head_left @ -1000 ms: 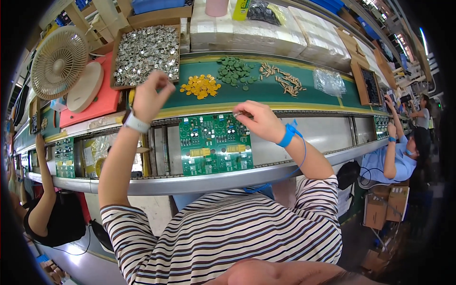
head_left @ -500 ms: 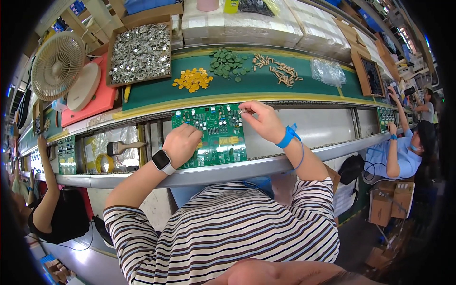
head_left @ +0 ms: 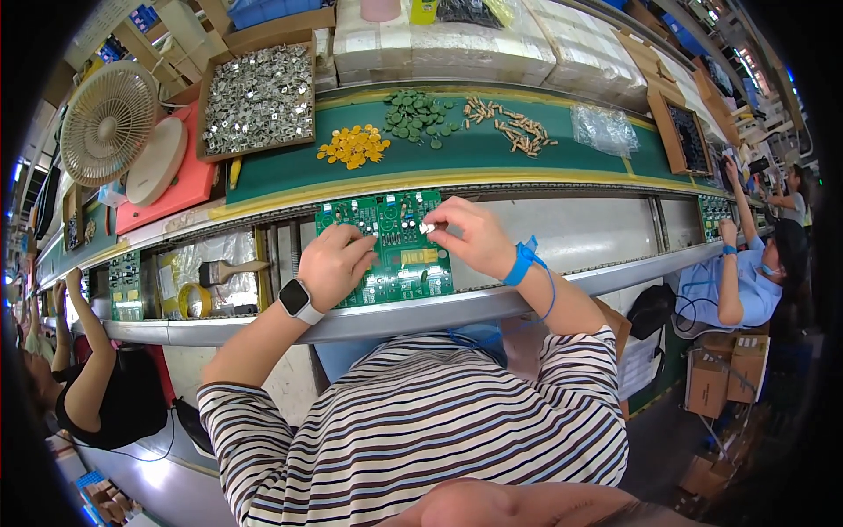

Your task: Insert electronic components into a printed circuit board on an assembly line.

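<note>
Both hands now down on green circuit board [head_left: 386,250], small silver part ready to seat

Board lies on the conveyor rail; left hand [head_left: 335,263], back from the tray of silver parts [head_left: 257,98] behind board, rests curled on board's left half, right hand [head_left: 470,235] pinches small silver part [head_left: 425,227] over its upper right

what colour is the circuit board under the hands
Green circuit board, with a yellow patch near its middle; seen in the head view.

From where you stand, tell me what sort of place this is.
Most likely an electronics assembly line: a green circuit board under both hands, piles of small parts on the green belt, and co-workers seated alongside.
</note>
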`<state>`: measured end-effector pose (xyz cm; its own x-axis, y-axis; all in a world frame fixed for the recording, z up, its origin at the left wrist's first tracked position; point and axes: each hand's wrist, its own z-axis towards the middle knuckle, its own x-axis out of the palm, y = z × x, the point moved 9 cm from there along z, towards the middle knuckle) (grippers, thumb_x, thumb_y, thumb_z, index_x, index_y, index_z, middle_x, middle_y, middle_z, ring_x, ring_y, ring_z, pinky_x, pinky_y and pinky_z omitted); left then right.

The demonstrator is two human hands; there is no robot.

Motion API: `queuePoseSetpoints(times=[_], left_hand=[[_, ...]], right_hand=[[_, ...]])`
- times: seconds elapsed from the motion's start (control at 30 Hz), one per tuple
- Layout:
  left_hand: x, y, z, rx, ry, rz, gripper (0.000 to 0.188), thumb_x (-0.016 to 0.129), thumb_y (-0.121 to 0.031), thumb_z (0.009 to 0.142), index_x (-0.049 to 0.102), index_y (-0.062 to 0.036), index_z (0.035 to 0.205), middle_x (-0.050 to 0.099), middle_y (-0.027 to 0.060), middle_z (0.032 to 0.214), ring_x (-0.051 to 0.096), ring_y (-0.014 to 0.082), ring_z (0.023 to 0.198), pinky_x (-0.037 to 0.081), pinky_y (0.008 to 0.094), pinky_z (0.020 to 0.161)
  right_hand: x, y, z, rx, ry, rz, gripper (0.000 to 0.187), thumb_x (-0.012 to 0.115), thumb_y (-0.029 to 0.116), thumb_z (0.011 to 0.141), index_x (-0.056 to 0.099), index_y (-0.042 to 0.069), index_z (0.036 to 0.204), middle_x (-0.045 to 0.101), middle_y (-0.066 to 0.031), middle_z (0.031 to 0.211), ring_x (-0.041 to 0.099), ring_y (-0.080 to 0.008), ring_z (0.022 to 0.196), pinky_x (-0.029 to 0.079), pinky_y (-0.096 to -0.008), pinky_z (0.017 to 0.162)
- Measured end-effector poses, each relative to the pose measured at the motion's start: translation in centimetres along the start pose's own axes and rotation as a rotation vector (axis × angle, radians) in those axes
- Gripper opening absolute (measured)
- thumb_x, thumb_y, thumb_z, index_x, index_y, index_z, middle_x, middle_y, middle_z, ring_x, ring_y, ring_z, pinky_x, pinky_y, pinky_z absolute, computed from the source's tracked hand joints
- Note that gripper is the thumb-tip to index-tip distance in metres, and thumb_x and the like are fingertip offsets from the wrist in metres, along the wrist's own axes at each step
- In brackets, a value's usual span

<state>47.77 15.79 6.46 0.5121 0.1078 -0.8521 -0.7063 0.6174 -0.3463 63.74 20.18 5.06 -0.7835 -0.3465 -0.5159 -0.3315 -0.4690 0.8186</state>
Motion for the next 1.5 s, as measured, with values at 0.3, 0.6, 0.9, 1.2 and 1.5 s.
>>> queuePoseSetpoints(times=[0.3, 0.6, 0.9, 1.2, 1.5], left_hand=[[5.7, -1.8, -1.4, -0.572, 0.377, -1.266, 0.021, 0.043, -0.021, 0.097, 0.053, -0.0028, 0.095, 0.055, 0.0002, 0.080, 0.051, 0.0079, 0.070, 0.045, 0.0232, 0.064], [4.7, 0.8, -5.8, -0.776, 0.369, -1.210, 0.020, 0.050, -0.019, 0.092, 0.054, -0.0048, 0.078, 0.051, -0.0023, 0.065, 0.043, 0.0052, 0.055, 0.038, 0.0202, 0.051], [2.2, -0.1, -4.3, -0.740, 0.312, -1.151, 0.016, 0.050, -0.006, 0.089, 0.061, 0.0033, 0.095, 0.065, 0.0070, 0.087, 0.061, 0.0093, 0.078, 0.050, 0.0239, 0.069], [1.9, 1.1, -4.6, -0.694, 0.196, -1.018, 0.011, 0.056, -0.002, 0.086, 0.062, 0.0036, 0.093, 0.067, 0.0089, 0.086, 0.065, 0.0113, 0.074, 0.052, 0.0236, 0.066], [-2.3, 1.8, -3.8, -0.425, -0.023, -0.468, 0.012, 0.062, -0.004, 0.080, 0.064, -0.0006, 0.092, 0.065, 0.0122, 0.081, 0.064, 0.0232, 0.070, 0.051, 0.0289, 0.061]], right_hand=[[2.1, 4.9, -1.2, -0.127, 0.055, 0.058, 0.016, 0.070, 0.006, 0.074, 0.062, 0.004, 0.088, 0.058, -0.0084, 0.087, 0.059, -0.0211, 0.078, 0.048, -0.0293, 0.066], [-3.8, 4.8, -2.4, -0.109, -0.114, 0.084, 0.012, 0.069, 0.006, 0.074, 0.061, 0.003, 0.083, 0.059, -0.0080, 0.082, 0.058, -0.0218, 0.075, 0.047, -0.0301, 0.066], [2.3, 1.2, -2.0, -0.231, -0.002, -0.609, 0.010, 0.066, 0.008, 0.071, 0.060, 0.005, 0.078, 0.055, -0.0072, 0.077, 0.057, -0.0261, 0.075, 0.047, -0.0373, 0.067], [3.8, 1.8, -1.5, -0.312, 0.053, -0.878, 0.005, 0.056, 0.010, 0.065, 0.056, 0.007, 0.069, 0.051, -0.0056, 0.070, 0.053, -0.0213, 0.070, 0.043, -0.0327, 0.063], [3.9, 1.2, -2.4, -0.299, 0.042, -0.861, 0.007, 0.055, 0.008, 0.066, 0.054, 0.006, 0.072, 0.051, -0.0064, 0.071, 0.053, -0.0226, 0.070, 0.043, -0.0328, 0.063]])
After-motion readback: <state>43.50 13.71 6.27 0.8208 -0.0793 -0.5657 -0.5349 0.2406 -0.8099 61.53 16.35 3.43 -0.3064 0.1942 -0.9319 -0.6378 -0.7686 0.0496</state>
